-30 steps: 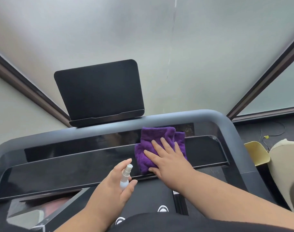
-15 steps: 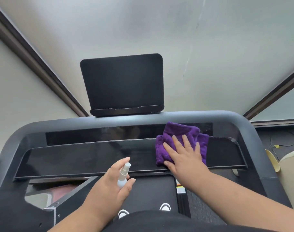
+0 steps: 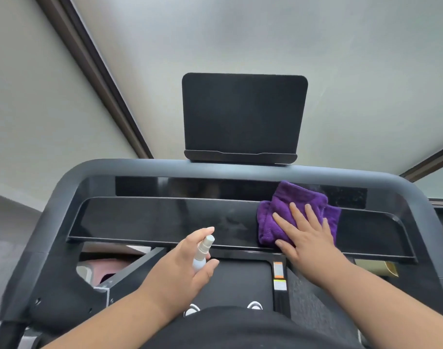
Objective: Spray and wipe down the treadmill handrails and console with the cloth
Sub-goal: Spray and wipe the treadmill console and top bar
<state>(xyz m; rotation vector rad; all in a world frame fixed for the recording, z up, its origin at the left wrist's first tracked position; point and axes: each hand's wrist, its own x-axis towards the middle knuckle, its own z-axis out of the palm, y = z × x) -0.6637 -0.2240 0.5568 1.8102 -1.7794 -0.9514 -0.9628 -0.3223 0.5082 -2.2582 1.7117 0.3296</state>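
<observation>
A folded purple cloth (image 3: 288,205) lies on the right half of the glossy black console panel (image 3: 152,220). My right hand (image 3: 306,235) presses flat on the cloth, fingers spread. My left hand (image 3: 182,268) holds a small white spray bottle (image 3: 202,253) upright just below the panel's front edge, index finger over its nozzle. The grey handrail frame (image 3: 71,180) curves around the console. A black tablet holder (image 3: 243,114) stands on the top rail.
The treadmill belt (image 3: 238,280) runs below the console, with shoe tips showing near the bottom. A frosted window with dark frames fills the background. A yellow object (image 3: 389,268) shows under the console's right end.
My right hand has slid the cloth rightward along the console panel. The view has swung left, so the console sits more centred. My left hand keeps the bottle in the same pose.
</observation>
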